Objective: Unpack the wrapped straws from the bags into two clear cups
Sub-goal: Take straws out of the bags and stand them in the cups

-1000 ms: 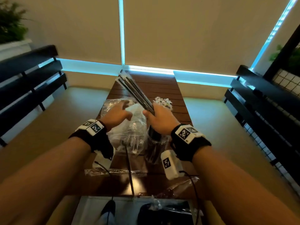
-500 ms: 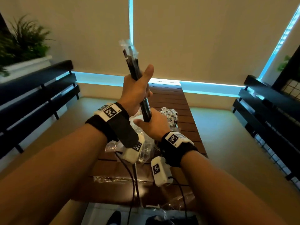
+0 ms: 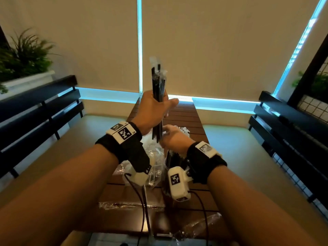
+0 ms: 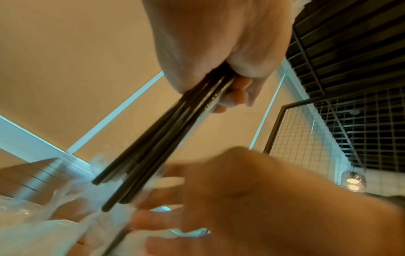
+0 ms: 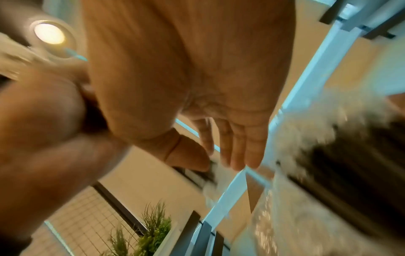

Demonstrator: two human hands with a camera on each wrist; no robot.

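My left hand [image 3: 154,110] grips a bundle of black straws in clear wrappers [image 3: 158,86] around its middle and holds it upright over the wooden table [image 3: 184,114]. The left wrist view shows the straws [image 4: 166,138] fanning out below the fist [image 4: 219,52]. Just under their lower ends is my right hand [image 3: 174,139], fingers straight and relaxed [image 5: 241,147], holding nothing. Under that hand stands a clear cup [image 3: 173,160] with dark straws in it, mostly hidden by the wrist. Crumpled clear bags [image 3: 154,153] lie beside the cup.
Flat clear plastic wrappers lie on the near part of the table [image 3: 131,205] and at its near right corner [image 3: 195,226]. Dark slatted benches [image 3: 35,110] [image 3: 291,125] flank the table. A potted plant [image 3: 23,57] stands at the far left.
The straw bundle went from tilted in my right hand to upright in my left hand. My right hand has let go and opened below the straw ends.
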